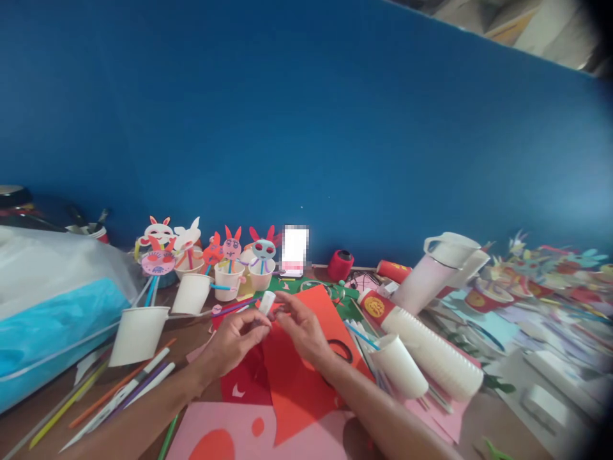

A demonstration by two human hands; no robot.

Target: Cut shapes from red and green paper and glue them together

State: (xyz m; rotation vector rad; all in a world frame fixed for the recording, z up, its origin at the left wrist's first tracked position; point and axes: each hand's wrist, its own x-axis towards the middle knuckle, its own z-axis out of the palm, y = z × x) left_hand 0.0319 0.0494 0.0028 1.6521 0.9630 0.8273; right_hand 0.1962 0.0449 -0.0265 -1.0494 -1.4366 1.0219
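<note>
My left hand (237,338) is closed round a white glue stick (266,302) that points up and to the right. My right hand (299,326) is beside it, fingers pinched at the stick's upper end, over a sheet of red paper (297,377). Both hands hover above the wooden table. A pink sheet (239,434) with red cut-outs lies nearer to me.
Several white paper cups with bunny-faced paper puppets (230,255) stand against the blue wall. Empty cups (138,332) and coloured straws (119,390) lie left. A stack of cups (431,351), a white jug (440,262), red thread spool (340,264) and paper crafts are on the right. A plastic bag (43,300) sits far left.
</note>
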